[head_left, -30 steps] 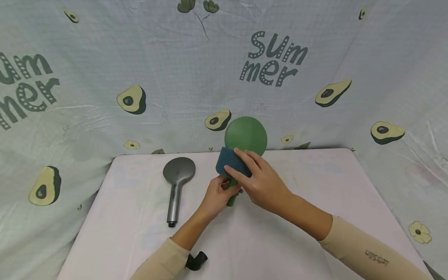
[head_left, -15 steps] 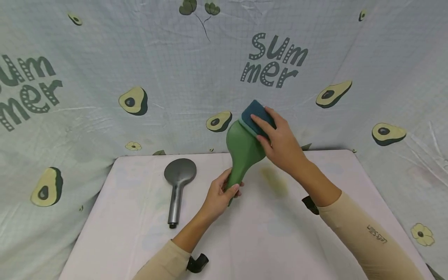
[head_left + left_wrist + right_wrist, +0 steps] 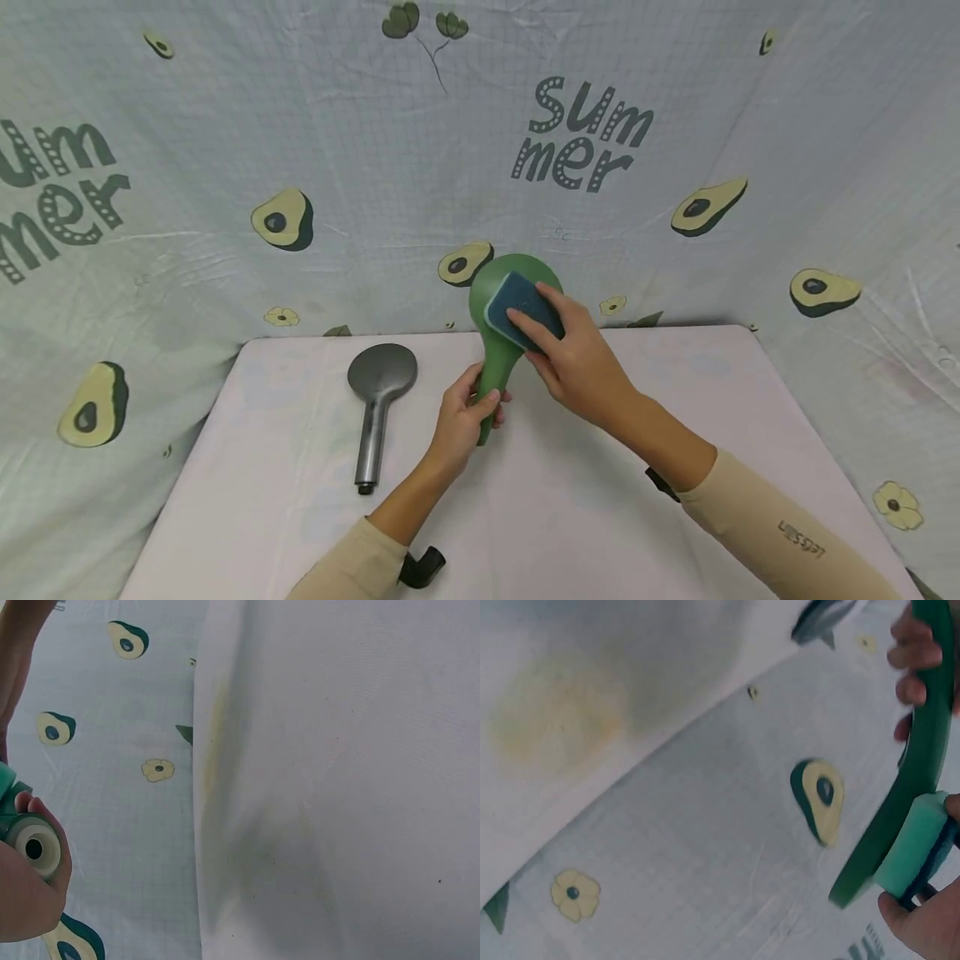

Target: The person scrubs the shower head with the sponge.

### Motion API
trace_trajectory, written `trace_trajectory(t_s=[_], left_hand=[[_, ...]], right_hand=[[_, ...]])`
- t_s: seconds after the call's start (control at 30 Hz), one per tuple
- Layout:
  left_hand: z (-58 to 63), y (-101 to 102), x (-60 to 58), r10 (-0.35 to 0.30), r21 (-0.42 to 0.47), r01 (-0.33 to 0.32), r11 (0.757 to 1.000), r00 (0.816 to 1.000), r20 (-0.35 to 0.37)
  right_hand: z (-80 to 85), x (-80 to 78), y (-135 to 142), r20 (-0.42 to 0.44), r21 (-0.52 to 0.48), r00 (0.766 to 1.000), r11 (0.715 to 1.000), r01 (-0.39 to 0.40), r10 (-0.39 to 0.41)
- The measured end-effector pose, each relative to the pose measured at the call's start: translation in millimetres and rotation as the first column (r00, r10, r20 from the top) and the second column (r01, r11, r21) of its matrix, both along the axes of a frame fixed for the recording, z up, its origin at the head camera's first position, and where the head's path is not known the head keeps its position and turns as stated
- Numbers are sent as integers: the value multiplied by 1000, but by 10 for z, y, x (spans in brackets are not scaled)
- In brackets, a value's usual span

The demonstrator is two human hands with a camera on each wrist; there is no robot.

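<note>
Left hand (image 3: 459,421) grips green handheld shower head (image 3: 497,352) by its handle, raised above table (image 3: 600,517) | right hand (image 3: 588,362) pinches two-layer sponge (image 3: 519,292) against its round head | shower head: probably light, stiff, slick if wet, handle suits; sponge: likely soft, hold by edges

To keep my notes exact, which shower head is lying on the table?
The grey round shower head; the green round shower head is held up by the left hand.

The green shower head (image 3: 497,357) looks like smooth plastic, fairly matt. The sponge (image 3: 522,311) pairs soft foam with a rough, matt pad. The grey shower head (image 3: 377,400) has a glossy, metallic-looking handle. The backdrop (image 3: 360,125) is creased, matt cloth.
</note>
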State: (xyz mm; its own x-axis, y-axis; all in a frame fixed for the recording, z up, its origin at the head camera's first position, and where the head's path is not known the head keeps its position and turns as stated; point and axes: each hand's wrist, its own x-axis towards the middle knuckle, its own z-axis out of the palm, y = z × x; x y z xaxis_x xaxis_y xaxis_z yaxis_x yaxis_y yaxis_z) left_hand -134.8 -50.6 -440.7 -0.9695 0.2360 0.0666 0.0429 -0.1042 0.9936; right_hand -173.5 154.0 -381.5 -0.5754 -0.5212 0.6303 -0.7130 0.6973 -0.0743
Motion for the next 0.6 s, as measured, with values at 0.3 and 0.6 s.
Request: trace_trajectory(t_s=[0.3,0.6], left_hand=[[-5,-11,-3,57,29,-56,998,998,-22],[29,2,-4,102,55,-101,993,995,-16]], right_hand=[[-78,136,-107,-45,55,999,998,-22,24],[215,-191,180,119,-71,988,992,106,-97]])
